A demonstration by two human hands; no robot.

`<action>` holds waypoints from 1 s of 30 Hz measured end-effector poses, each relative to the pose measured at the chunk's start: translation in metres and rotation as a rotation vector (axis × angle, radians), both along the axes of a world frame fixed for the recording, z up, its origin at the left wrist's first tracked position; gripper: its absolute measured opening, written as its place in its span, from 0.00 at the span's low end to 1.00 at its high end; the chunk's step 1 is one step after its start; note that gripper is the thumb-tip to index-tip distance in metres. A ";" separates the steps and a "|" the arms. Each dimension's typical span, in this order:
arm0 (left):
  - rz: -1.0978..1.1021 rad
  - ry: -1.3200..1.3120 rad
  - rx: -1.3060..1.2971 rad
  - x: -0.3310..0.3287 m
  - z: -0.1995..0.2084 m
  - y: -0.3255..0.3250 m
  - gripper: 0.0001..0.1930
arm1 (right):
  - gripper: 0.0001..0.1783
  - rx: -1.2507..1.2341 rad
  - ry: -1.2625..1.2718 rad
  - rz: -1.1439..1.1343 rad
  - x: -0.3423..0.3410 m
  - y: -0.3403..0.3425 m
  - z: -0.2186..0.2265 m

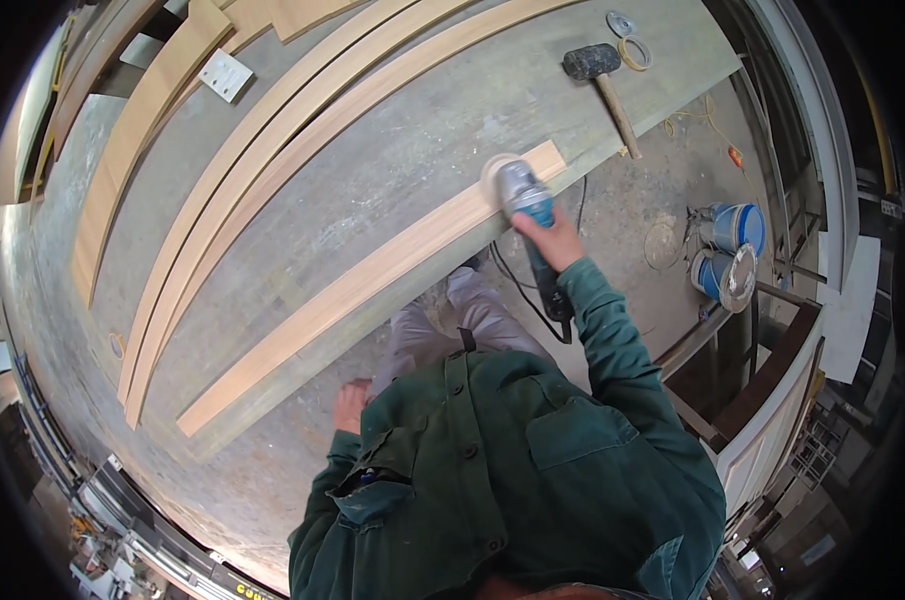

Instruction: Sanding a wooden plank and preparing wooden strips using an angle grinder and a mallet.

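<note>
My right hand (557, 240) is closed around the blue and silver body of an angle grinder (537, 215). Its round disc (500, 172), blurred at the rim, rests on or just over a long pale wooden board (372, 285), close to the board's far right end. The board lies along the near edge of a grey worktable (372, 210). A black cord runs from the grinder's rear, below the table edge. Down beside my left thigh hangs my left hand (350, 405), apart from the board; its fingers are mostly hidden and nothing shows in it.
Several long curved wooden strips (272, 120) lie across the table's far side. A black-headed mallet (612, 95) sits at the right end, near a tape roll (634, 53) and a grey disc (620, 24). Blue buckets (737, 228) stand on the floor to the right.
</note>
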State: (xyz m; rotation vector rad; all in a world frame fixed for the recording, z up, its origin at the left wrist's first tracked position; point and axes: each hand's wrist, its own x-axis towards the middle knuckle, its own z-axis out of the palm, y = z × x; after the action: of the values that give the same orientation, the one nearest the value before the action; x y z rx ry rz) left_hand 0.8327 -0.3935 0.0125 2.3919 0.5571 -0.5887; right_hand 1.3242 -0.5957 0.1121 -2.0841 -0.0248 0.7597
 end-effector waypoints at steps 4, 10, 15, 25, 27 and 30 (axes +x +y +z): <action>0.117 0.232 -0.212 0.025 -0.070 -0.056 0.21 | 0.41 -0.129 -0.060 -0.120 0.049 -0.023 0.006; 0.607 0.057 -0.562 0.054 -0.115 -0.080 0.21 | 0.43 -0.126 -0.124 -0.086 0.069 -0.064 -0.039; 0.995 -0.161 -0.713 -0.081 -0.103 -0.098 0.21 | 0.32 0.000 -0.042 0.171 -0.005 -0.007 -0.006; 0.790 0.189 -0.442 -0.171 -0.067 -0.107 0.14 | 0.39 0.119 -0.016 0.613 -0.185 0.132 -0.003; 0.875 0.087 -0.442 -0.206 -0.060 -0.119 0.14 | 0.40 0.114 -0.002 0.683 -0.220 0.161 0.000; 1.048 0.093 -0.392 -0.249 -0.048 -0.136 0.14 | 0.40 0.091 0.009 0.771 -0.263 0.198 -0.006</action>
State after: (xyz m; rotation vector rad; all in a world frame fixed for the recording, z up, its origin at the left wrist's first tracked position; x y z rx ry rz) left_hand 0.5842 -0.5296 -0.0350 1.4193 1.4316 -0.2780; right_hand 1.0617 -0.3978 0.1058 -1.9671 -0.8799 1.1855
